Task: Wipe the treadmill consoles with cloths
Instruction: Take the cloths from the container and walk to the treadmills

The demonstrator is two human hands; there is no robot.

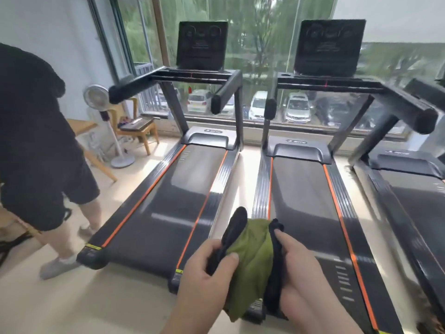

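Observation:
I hold a green cloth (250, 259) with black edging between both hands, low in the middle of the view. My left hand (204, 268) grips its left black edge, thumb on top. My right hand (298, 268) grips the right black edge. Two treadmills stand ahead by the window. The left treadmill's console (201, 45) and the right treadmill's console (328, 48) are dark screens well beyond my hands. Their black handlebars (192, 77) reach toward me.
A person in black clothes (36, 141) stands at the left on the pale floor. A white standing fan (115, 131) and a wooden chair (139, 128) sit in the far left corner. A third treadmill (409, 189) lies at the right edge.

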